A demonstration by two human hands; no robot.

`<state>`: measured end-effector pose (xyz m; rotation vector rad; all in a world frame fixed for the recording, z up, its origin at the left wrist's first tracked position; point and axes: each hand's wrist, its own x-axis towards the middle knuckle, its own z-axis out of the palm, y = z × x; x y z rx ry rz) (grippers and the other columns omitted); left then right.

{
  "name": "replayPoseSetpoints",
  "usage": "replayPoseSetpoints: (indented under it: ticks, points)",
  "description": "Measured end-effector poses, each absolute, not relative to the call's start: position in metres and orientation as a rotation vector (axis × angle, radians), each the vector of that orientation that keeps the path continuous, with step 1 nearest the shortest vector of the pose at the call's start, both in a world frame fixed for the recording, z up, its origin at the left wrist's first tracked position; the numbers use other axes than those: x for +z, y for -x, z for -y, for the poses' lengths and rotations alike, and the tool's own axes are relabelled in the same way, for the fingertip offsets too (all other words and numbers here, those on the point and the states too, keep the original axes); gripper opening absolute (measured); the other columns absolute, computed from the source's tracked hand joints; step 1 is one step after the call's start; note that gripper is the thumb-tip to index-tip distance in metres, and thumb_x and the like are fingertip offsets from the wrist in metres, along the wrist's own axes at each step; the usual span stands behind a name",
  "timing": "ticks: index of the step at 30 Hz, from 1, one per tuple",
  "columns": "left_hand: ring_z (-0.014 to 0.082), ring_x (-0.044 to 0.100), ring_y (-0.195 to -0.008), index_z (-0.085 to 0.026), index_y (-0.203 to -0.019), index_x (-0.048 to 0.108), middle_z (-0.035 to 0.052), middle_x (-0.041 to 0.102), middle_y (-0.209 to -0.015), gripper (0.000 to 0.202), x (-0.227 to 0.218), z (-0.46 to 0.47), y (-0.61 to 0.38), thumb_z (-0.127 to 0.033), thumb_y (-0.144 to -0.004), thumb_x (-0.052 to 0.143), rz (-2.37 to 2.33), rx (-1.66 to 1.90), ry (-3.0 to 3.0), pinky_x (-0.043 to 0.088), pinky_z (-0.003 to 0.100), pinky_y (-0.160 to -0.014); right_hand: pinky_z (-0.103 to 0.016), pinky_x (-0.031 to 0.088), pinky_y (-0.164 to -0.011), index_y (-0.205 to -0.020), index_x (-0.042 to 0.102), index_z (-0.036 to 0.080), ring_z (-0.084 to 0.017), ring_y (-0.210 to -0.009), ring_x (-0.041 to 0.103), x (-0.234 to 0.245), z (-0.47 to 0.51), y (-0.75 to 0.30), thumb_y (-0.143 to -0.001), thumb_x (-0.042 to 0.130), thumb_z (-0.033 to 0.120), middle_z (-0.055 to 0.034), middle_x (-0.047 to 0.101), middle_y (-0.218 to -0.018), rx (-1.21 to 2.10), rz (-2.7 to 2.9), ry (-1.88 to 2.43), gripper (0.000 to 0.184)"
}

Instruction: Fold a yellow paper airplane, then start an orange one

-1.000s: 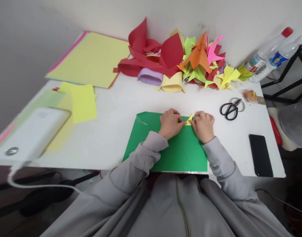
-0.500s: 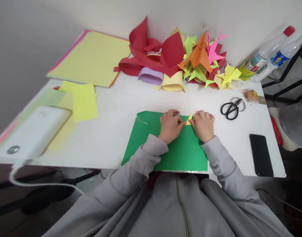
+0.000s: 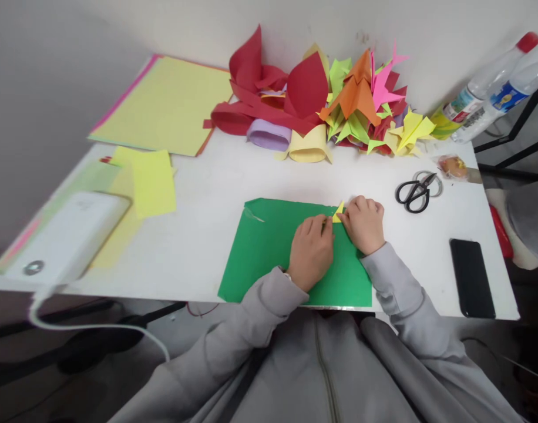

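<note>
In the head view, the green sheet (image 3: 264, 252) lies flat on the white surface (image 3: 194, 235), close to its near edge. The small yellow paper (image 3: 338, 215), folded to a point, is over the green sheet's far edge, toward its right corner, between the two hands. The right hand (image 3: 363, 224) is at that corner, its grip pinching the yellow paper's right side by the thumb, the other fingers curled. The left hand (image 3: 312, 249) lies over the green sheet, right of its middle, fingers together and bent, fingertips at the yellow paper's left end; whether its grip pinches the paper or only touches it, I cannot tell.

Right of the green sheet are the black-handled scissors (image 3: 414, 194) and, nearer the person, a black phone (image 3: 471, 277). Left of it, a white device (image 3: 70, 232) with a cable sits near some yellow sheets (image 3: 154, 182). Beyond it, by the wall, are a large pale yellow sheet (image 3: 167, 106) to the left, red paper shapes (image 3: 308, 88) behind, and an orange folded paper (image 3: 356, 97) with two bottles (image 3: 476, 97) farther right.
</note>
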<state>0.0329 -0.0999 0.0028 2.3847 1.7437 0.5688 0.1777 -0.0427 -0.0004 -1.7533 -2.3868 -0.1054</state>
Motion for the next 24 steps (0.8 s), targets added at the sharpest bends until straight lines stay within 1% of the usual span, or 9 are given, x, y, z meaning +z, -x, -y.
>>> replayPoseSetpoints:
  ticks: [1, 4, 7, 10, 13, 17, 21, 24]
  points:
    - [0.0305, 0.054, -0.100, -0.012, -0.118, 0.064, 0.0178, 0.061, -0.113, 0.032, 0.003, 0.095, -0.031, -0.020, -0.092, 0.046, -1.766, 0.583, -2.356, 0.047, 0.046, -0.087, -0.048, 0.032, -0.091, -0.094, 0.069, 0.017, -0.029, -0.098, 0.048, 0.000, 0.043, -0.177, -0.099, 0.045, 0.040, -0.0146, 0.062, -0.102, -0.106, 2.387, 1.755, 0.034]
    - [0.0283, 0.053, -0.096, -0.015, -0.098, 0.071, 0.0140, 0.060, -0.104, 0.019, 0.006, 0.077, -0.021, -0.018, -0.087, 0.055, -1.757, 0.617, -2.319, 0.046, 0.043, -0.086, -0.047, 0.032, -0.091, -0.095, 0.069, 0.017, -0.029, -0.099, 0.048, 0.000, 0.043, -0.177, -0.098, 0.048, 0.040, -0.0140, 0.062, -0.103, -0.087, 2.399, 1.758, 0.031]
    - [0.0271, 0.055, -0.095, -0.017, -0.092, 0.072, 0.0110, 0.063, -0.100, 0.015, 0.006, 0.065, -0.015, -0.018, -0.086, 0.058, -1.614, 0.550, -2.380, 0.045, 0.042, -0.083, -0.047, 0.032, -0.092, -0.096, 0.069, 0.017, -0.030, -0.100, 0.047, 0.000, 0.043, -0.176, -0.096, 0.052, 0.038, -0.0143, 0.062, -0.105, -0.051, 2.393, 1.777, 0.027]
    - [0.0262, 0.055, -0.095, -0.018, -0.087, 0.071, 0.0097, 0.067, -0.097, 0.018, 0.004, 0.061, -0.012, -0.018, -0.091, 0.054, -1.508, 0.508, -2.458, 0.043, 0.041, -0.081, -0.047, 0.032, -0.092, -0.097, 0.068, 0.017, -0.030, -0.101, 0.047, 0.001, 0.043, -0.176, -0.096, 0.054, 0.038, -0.0143, 0.061, -0.106, -0.030, 2.399, 1.792, 0.026]
    - [0.0246, 0.056, -0.095, -0.019, -0.086, 0.072, 0.0085, 0.069, -0.097, 0.022, -0.001, 0.062, -0.007, -0.019, -0.094, 0.051, -1.442, 0.529, -2.519, 0.042, 0.040, -0.082, -0.046, 0.032, -0.092, -0.097, 0.068, 0.017, -0.030, -0.101, 0.047, 0.001, 0.043, -0.176, -0.095, 0.055, 0.040, -0.0136, 0.061, -0.105, -0.042, 2.412, 1.789, 0.026]
    - [0.0222, 0.057, -0.092, -0.019, -0.089, 0.072, 0.0078, 0.070, -0.095, 0.026, -0.006, 0.062, 0.000, -0.017, -0.096, 0.047, -1.346, 0.573, -2.649, 0.043, 0.037, -0.080, -0.046, 0.031, -0.092, -0.098, 0.069, 0.018, -0.030, -0.101, 0.047, 0.000, 0.043, -0.176, -0.094, 0.056, 0.041, -0.0132, 0.061, -0.105, -0.041, 2.418, 1.795, 0.027]
    - [0.0202, 0.058, -0.081, -0.016, -0.087, 0.071, 0.0076, 0.070, -0.084, 0.030, -0.009, 0.060, 0.004, -0.016, -0.098, 0.043, -1.233, 0.654, -2.913, 0.043, 0.036, -0.073, -0.045, 0.031, -0.091, -0.099, 0.068, 0.017, -0.029, -0.101, 0.047, 0.000, 0.043, -0.176, -0.094, 0.058, 0.040, -0.0127, 0.061, -0.105, -0.055, 2.422, 1.806, 0.025]
    - [0.0195, 0.057, -0.073, -0.012, -0.089, 0.069, 0.0078, 0.069, -0.078, 0.027, -0.007, 0.056, 0.007, -0.014, -0.098, 0.044, -1.074, 0.732, -3.139, 0.043, 0.035, -0.066, -0.044, 0.031, -0.090, -0.098, 0.068, 0.017, -0.028, -0.100, 0.048, 0.000, 0.043, -0.176, -0.094, 0.057, 0.040, -0.0119, 0.062, -0.105, -0.073, 2.417, 1.805, 0.026]
